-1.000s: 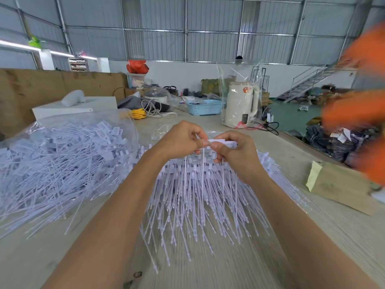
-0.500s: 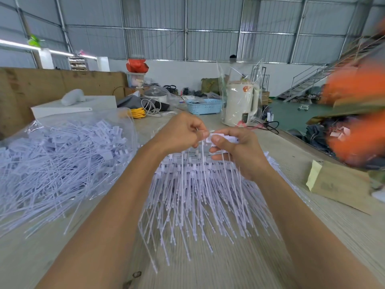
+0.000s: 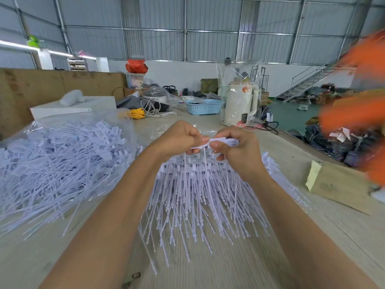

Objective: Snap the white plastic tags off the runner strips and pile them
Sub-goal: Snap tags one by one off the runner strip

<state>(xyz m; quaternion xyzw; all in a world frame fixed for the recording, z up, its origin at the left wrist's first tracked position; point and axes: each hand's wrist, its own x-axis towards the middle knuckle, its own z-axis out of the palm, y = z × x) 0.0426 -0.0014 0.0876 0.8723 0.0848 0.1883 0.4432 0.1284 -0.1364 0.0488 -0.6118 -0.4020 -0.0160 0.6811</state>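
We find the left hand (image 3: 179, 140) and right hand (image 3: 237, 147) both pinched on one white runner strip (image 3: 210, 142) at centre frame, thumbs close together. Its tags hang down over the loose pile of tags (image 3: 200, 197) on the table (image 3: 229, 265) below. We judge the plastic light, thin and springy; grip close beside the joint. At left lies a clear bag of tags (image 3: 62, 159).
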